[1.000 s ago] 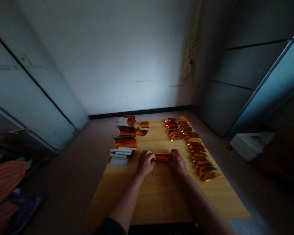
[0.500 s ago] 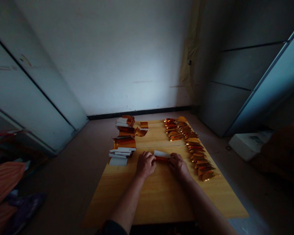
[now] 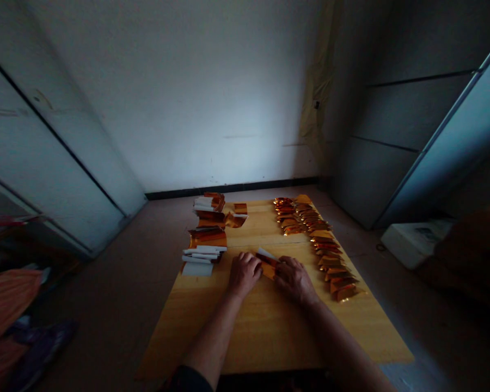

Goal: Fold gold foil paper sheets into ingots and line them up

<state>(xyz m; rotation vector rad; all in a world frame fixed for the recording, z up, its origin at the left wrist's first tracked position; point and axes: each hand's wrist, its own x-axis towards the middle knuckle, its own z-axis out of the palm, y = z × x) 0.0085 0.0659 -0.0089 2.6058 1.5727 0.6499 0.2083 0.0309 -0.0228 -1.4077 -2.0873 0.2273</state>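
Observation:
A small sheet [image 3: 269, 261], shiny copper-brown with a white strip along its far side, lies between my hands over the wooden board [image 3: 265, 332]. My left hand [image 3: 245, 274] has its fingers curled on the sheet's left end. On the right end, my right hand [image 3: 294, 279] is closed, its fingers bent over the sheet. Copper and white sheets [image 3: 206, 238] lie in stacks along the board's left side. Folded copper pieces [image 3: 326, 256] overlap in long rows on the right.
A pale wall [image 3: 212, 98] stands behind the board. Grey cabinets [image 3: 404, 114] are at the right, with a white box [image 3: 410, 242] on the floor. Orange cloth [image 3: 12, 299] lies at the lower left, and a pale cabinet [image 3: 44, 130] stands above it.
The sheet between my hands has tilted, its right end nearer to me, and more of its copper surface shows. My right hand has shifted slightly left and covers that end.

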